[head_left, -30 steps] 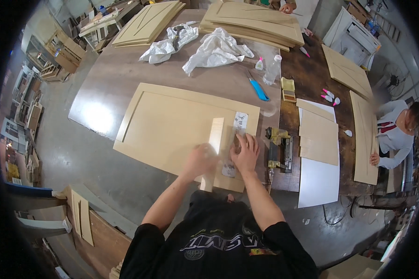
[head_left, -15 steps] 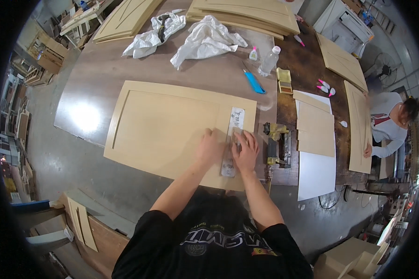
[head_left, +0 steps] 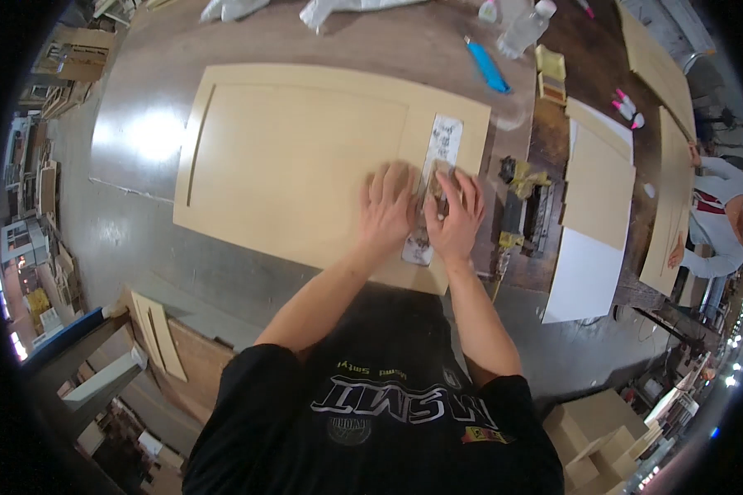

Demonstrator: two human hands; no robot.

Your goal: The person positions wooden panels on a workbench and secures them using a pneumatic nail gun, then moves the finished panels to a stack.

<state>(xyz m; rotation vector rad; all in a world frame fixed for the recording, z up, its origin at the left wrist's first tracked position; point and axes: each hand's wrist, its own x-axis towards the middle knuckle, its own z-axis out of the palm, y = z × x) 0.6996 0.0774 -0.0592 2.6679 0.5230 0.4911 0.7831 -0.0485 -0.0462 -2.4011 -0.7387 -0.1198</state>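
A pale wooden frame panel [head_left: 289, 157] lies on the table before me. Along its right-hand border rests a long flat strip [head_left: 445, 140], whitish with dark marks. My right hand [head_left: 458, 216] lies over the strip's middle, its fingers bent but apart and the thumb spread from the index finger. Some brownish surface shows under those fingertips; I cannot make out what it is. Just left of the strip, my left hand [head_left: 388, 206] reaches over the panel with fingers spread, slightly blurred. Its fingertips come close to the strip; whether they touch it I cannot tell.
Beyond the panel lie a blue utility knife [head_left: 489, 68], a clear bottle [head_left: 527, 31] and a small yellow box [head_left: 551, 74]. To the right are a taped metal fixture [head_left: 524, 206], thin boards [head_left: 598, 181] on a white sheet [head_left: 586, 276], and a co-worker [head_left: 722, 210] handling another panel.
The view has tilted, so the table sits higher in the picture. My left hand's fingers have spread out; my right hand stays over the strip. The co-worker's arms have shifted along their panel.
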